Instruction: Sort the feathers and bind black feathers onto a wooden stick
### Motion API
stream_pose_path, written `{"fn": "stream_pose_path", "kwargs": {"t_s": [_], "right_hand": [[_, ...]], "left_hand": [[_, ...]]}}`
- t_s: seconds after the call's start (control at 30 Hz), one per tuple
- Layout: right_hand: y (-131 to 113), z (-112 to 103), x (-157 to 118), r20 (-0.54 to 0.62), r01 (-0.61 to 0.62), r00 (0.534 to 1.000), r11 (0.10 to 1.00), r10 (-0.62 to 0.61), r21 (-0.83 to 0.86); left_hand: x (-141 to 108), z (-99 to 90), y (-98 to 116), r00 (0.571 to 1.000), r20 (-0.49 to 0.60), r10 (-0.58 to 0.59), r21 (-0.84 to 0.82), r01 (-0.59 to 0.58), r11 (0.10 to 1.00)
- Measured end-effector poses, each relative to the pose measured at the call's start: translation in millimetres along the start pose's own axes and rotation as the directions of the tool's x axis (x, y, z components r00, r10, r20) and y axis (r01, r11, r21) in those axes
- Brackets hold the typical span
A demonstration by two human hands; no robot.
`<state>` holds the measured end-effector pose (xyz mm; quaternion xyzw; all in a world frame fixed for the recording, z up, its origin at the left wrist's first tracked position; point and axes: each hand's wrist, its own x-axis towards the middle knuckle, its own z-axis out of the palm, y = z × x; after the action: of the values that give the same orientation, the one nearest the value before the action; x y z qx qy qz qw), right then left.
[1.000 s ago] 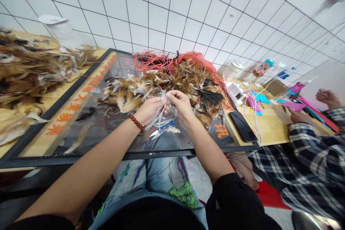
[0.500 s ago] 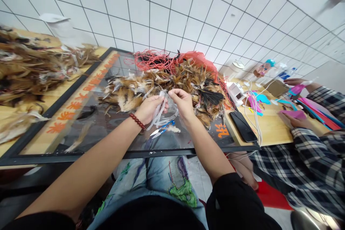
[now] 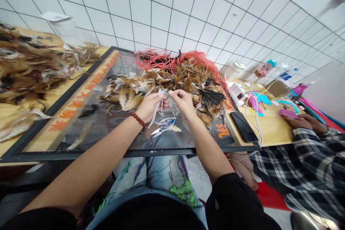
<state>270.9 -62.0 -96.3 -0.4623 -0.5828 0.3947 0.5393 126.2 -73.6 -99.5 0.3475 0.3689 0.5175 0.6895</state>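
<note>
- My left hand (image 3: 147,107) has its grip pinched on a clear plastic strip (image 3: 157,106), just above the glass panel (image 3: 107,129) on the bench.
- Right hand (image 3: 183,101) is pinching too, on thin looped strands that look like more of the same stuff, though it's too fine to say for sure.
- Small blue-handled scissors (image 3: 161,129) lie on the glass right under both hands.
- Feather pile (image 3: 172,82) sits just behind my hands, red string (image 3: 153,59) tangled at its back.
- Phone (image 3: 244,126) off to the right, near a neighbour's plaid sleeve (image 3: 309,158).
</note>
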Motion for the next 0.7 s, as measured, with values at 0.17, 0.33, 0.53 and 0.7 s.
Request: {"fn": "stream_pose_path", "kwargs": {"t_s": [0.17,0.33,0.53,0.7], "right_hand": [[-10,-18,0,0.185,-0.018,0.98,0.953,0.078,-0.303],[-19,-52,1,0.541,0.089,0.814,0.876,0.21,-0.474],[-11,-70,-12,0.695,0.349,0.695,0.759,0.184,-0.55],[-28,-63,-17,0.702,0.517,0.712,0.665,0.015,-0.539]], "left_hand": [[1,0.0,4,0.993,-0.106,0.043,-0.065,-0.05,0.997],[1,-2.2,5,0.996,-0.067,0.063,-0.129,-0.072,0.989],[1,-2.8,4,0.998,-0.004,0.062,-0.11,-0.062,0.992],[-2,0.9,0,0.995,0.084,0.053,-0.005,-0.053,0.999]]}}
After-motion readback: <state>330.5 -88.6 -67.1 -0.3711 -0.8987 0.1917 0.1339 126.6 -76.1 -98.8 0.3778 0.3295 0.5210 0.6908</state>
